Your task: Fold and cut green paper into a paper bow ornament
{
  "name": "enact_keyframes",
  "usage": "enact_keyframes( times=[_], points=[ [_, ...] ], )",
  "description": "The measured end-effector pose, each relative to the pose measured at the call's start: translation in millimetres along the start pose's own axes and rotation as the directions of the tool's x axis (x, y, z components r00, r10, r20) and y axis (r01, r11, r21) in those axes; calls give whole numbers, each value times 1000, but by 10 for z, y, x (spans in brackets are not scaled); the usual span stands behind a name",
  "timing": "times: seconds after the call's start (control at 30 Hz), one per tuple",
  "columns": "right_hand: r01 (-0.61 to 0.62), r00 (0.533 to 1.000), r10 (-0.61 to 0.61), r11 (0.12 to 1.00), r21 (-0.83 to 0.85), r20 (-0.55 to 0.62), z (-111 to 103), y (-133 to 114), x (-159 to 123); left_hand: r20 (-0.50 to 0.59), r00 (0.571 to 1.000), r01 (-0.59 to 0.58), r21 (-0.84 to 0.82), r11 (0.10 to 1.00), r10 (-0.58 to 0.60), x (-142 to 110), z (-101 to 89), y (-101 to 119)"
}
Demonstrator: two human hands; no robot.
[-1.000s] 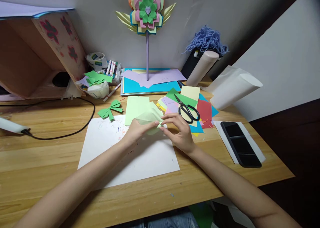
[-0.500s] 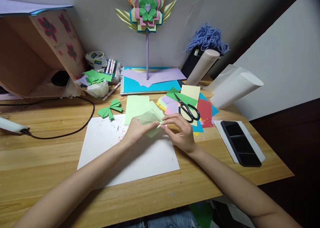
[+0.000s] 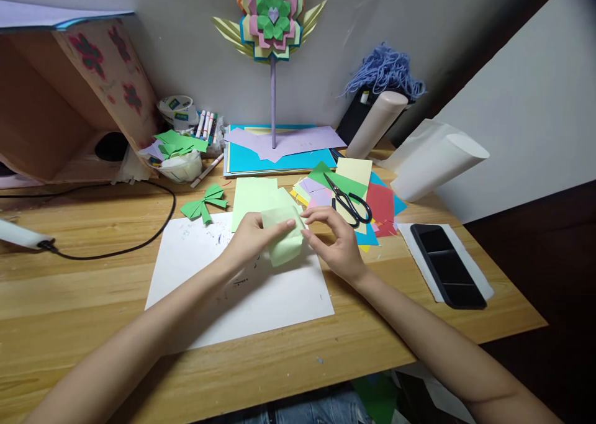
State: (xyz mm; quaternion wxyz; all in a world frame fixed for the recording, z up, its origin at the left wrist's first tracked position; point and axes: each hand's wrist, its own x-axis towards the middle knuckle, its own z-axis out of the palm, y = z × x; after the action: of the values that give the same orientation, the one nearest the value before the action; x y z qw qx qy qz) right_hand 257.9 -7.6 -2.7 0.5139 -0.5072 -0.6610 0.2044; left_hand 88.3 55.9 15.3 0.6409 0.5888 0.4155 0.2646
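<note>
Your left hand (image 3: 249, 238) and right hand (image 3: 338, 244) pinch a folded pale green paper (image 3: 282, 234) between closed fingers, over the far edge of the white sheet (image 3: 242, 287) at the middle of the wooden surface (image 3: 93, 287). Black scissors (image 3: 349, 205) lie on coloured squares just beyond (toward the far edge). A phone (image 3: 447, 266) rests near the right edge; a paper flower (image 3: 272, 14) stands against the grey wall.

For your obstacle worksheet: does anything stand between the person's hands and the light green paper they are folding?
Nothing visible does. The left hand and right hand already grip the light green paper directly, above the white sheet.
</note>
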Motion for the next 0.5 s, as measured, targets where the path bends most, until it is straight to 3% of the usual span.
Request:
enact_keyframes(
  times=[0.13,0.23,0.3,0.5],
  points=[
    [-161,976,126,966,200,176,-26,20,31,151,988,-9,128,992,-11,16,-89,57],
    [-337,907,210,883,328,366,-40,63,38,222,975,-26,167,986,-12,20,-129,74],
    [-428,870,260,821,378,420,-35,94,34,222,975,-24,160,987,-12,24,-138,83],
    [-400,916,347,787,470,199,11,126,44,141,990,8,56,998,-16,47,-126,97]
  ],
)
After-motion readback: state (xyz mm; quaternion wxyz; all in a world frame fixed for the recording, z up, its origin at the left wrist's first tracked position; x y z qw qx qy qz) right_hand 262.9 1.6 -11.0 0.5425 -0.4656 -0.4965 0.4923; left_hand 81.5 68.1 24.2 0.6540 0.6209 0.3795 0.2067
